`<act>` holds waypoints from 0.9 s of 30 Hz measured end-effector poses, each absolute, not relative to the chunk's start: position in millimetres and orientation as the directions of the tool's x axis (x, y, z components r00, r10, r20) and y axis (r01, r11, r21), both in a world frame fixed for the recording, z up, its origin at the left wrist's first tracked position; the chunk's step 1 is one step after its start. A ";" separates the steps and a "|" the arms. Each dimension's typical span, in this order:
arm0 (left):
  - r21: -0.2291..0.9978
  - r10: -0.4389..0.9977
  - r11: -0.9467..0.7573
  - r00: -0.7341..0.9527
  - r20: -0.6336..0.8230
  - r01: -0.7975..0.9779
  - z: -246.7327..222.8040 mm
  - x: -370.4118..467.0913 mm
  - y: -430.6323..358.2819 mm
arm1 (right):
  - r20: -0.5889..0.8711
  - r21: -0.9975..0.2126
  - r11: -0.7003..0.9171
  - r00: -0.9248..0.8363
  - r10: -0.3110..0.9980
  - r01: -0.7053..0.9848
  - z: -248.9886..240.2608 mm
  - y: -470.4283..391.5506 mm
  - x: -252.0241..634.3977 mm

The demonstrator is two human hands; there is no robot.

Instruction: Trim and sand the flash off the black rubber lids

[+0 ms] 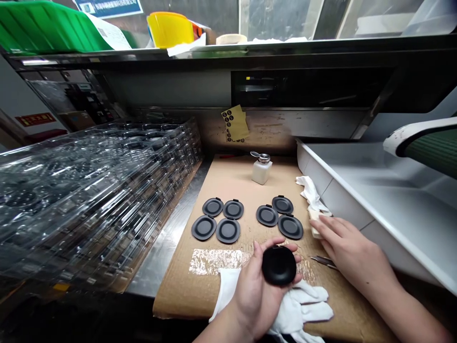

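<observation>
My left hand (262, 286) holds a glossy black rounded case (279, 265) on its palm, with the fingers curled round its far and right sides. At the right, my right hand (352, 245) has its fingers on a small cream-coloured block (314, 224), which they partly cover. A crumpled white cloth (310, 191) lies just beyond that block. Farther up the cardboard sit several matt black rounded lids (228, 230) with small hinge tabs, in a left and a right group (290, 226). Beneath my left hand lies a white glove (303, 305).
A white pump bottle (262, 170) stands at the back of the cardboard sheet (185, 297). Tweezers (324, 261) lie beside my right hand. Stacked clear plastic trays (143, 190) fill the left; a white bin (342, 195) borders the right. A shelf (200, 55) overhangs the back.
</observation>
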State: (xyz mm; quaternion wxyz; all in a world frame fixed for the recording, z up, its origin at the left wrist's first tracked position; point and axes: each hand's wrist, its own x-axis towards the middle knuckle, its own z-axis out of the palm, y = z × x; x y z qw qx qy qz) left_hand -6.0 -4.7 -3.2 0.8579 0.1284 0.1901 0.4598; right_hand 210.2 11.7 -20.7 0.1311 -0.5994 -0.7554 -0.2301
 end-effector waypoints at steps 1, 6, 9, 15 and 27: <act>0.392 0.837 0.545 0.502 -0.217 -0.741 -3.5 -6.2 -4.7 | 0.462 0.204 0.180 -0.257 0.849 0.962 -24.4 11.0 210.6; 0.350 0.821 0.571 0.521 -0.233 -0.743 -2.1 -7.5 -4.2 | 0.444 0.224 0.199 -0.282 0.851 0.954 -36.2 -8.0 216.0; 0.313 0.812 0.584 0.542 -0.217 -0.749 -1.1 -8.0 -4.1 | 0.483 0.205 0.189 -0.267 0.834 0.960 -41.6 -27.4 221.1; 0.278 0.824 0.567 0.531 -0.198 -0.775 -2.4 -8.1 -5.4 | 0.497 0.096 0.113 -0.146 0.855 0.989 -63.3 -53.3 233.7; 0.186 0.830 0.552 0.513 -0.218 -0.813 -2.8 -9.4 -4.3 | 0.616 -0.058 0.289 -0.194 0.764 0.955 -22.0 -50.0 149.8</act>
